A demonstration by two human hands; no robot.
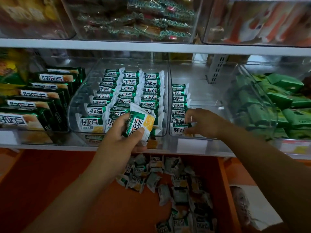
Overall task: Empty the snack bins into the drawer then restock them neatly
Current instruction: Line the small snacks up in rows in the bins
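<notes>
The light comes from above and in front, flat and rather dim. The middle shelf is the brightest band: the white shelf edge (pixel 151 47) glows, and the clear bin (pixel 78 105) carries small white glare spots near its upper left corner. Print on the held packet (pixel 141 123) in the left hand (pixel 117 135) reads sharp. The right hand (pixel 203 122) shades the front packet (pixel 179 129) it pinches. At the top of the frame the top bins (pixel 191 31) are smeared out of focus. Below, the orange drawer (pixel 50 182) lies in shadow, its loose packets (pixel 178 182) grey and grainy. Shelf lines bow toward the frame's edges.
</notes>
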